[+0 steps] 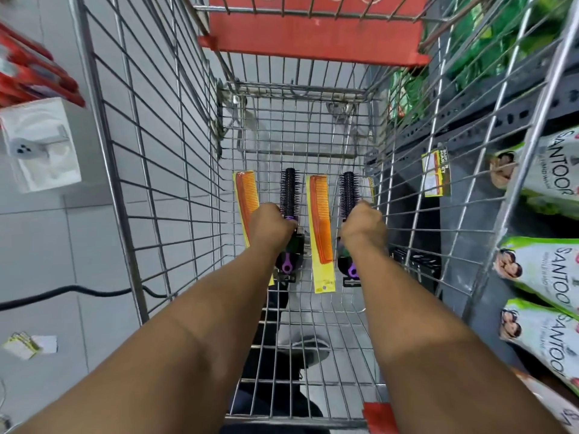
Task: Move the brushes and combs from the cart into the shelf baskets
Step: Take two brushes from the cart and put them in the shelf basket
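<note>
On the wire floor of the cart point(313, 311) lie two orange combs on yellow cards and two black round brushes with purple handles. My left hand point(272, 226) is closed over the handle of the left brush point(289, 191), and it also covers the lower part of the left comb point(247, 192). My right hand point(363, 226) is closed over the handle of the right brush point(348, 191). The second comb point(321, 220) lies free between my two hands.
The cart's wire walls rise on both sides, and a red child-seat flap point(316, 36) is at its far end. Shelves with white and green Santoor pouches point(545, 270) stand on the right. A white box point(40, 145) and a black cable point(62, 291) are on the tiled floor at left.
</note>
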